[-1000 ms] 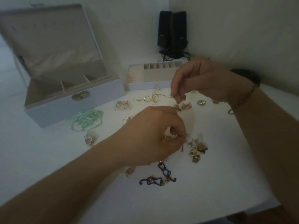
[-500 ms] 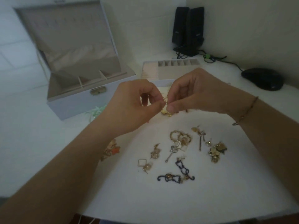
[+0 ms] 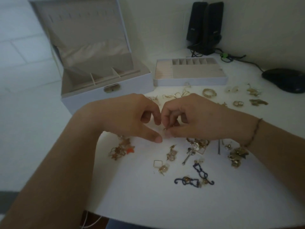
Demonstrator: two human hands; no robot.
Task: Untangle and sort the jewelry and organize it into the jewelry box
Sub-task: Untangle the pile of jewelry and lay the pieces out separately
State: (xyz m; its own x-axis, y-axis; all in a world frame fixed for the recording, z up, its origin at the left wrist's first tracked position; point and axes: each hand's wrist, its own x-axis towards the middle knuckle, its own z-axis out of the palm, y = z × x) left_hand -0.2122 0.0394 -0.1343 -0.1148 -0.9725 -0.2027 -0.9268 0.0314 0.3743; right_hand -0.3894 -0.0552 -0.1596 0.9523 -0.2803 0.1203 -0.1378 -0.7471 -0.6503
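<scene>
Both hands lower and nearer the scattered pieces than half a second ago. Left hand with fingers curled, thumb tip out toward the right; grip on anything not discernible. Right hand pinching a small gold earring between thumb and forefinger, right at the meeting fingertips. Open jewelry box beyond the left hand, removable tray beyond the right. Navy cat-shaped earrings below both hands; star-charm cluster under the left thumb; gold ring past the right knuckles.
</scene>
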